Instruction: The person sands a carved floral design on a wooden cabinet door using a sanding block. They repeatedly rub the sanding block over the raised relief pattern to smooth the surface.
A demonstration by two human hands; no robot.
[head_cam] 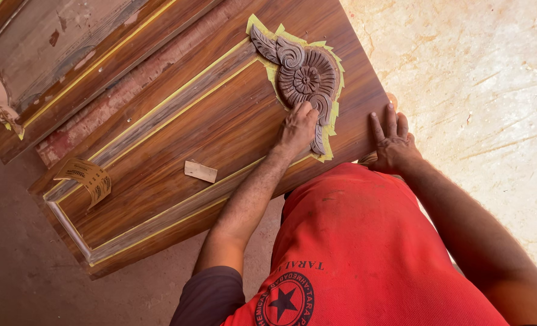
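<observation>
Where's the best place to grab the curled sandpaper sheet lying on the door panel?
Pinch the raised curl of the sandpaper sheet, probably from its lower end, where the paper arches off the door panel. The rest seems to lie flat against the wood, leaving little edge for fingers. Both hands are far from it.

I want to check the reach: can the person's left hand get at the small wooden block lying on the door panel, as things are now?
Probably yes. The left hand rests on the carved ornament, and the small wooden block lies on the open door panel beside that forearm. Nothing stands between them. The right hand presses the panel's edge.
</observation>
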